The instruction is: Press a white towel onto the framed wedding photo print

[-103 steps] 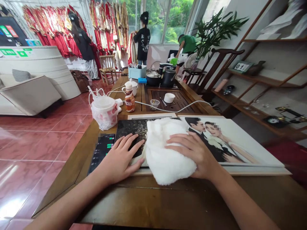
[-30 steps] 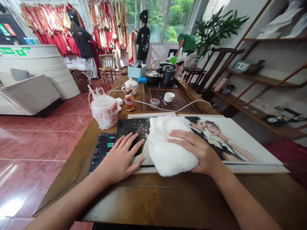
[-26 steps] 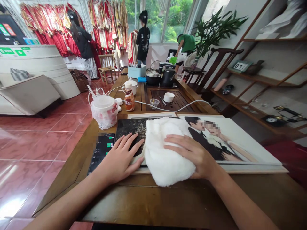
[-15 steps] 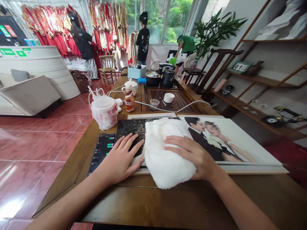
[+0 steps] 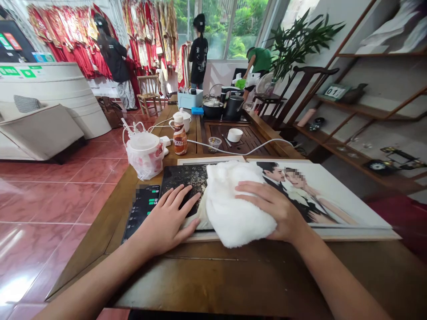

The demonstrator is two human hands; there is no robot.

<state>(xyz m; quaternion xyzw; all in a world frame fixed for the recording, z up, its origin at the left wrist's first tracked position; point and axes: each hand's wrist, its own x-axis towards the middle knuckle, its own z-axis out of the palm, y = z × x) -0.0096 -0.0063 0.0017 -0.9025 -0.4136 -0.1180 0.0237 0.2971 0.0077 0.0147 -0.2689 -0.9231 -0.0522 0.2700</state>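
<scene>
- Standing by the long brown wooden table (image 5: 233,284), I watched a person pressing a fluffy white towel (image 5: 233,209) onto a big glossy wedding photo print (image 5: 336,195) that lay flat on it.
- Progress-wise, I'd guess mid-wipe. The towel sat bunched on the middle-left of the print, with its near end spilling over the print's front border. The pale right half lay bare, and I honestly couldn't tell which bits were already clean.
- Right hand (image 5: 273,213) lay on top of the towel, fingers (image 5: 250,190) close together and gently curved over the cloth, pinning it down. The thumb was hidden.
- Left hand (image 5: 167,224) was flat on the print's dark left corner with its fingers (image 5: 187,198) fanned wide. It gripped nothing and sat just beside a black phone (image 5: 142,209).
</scene>
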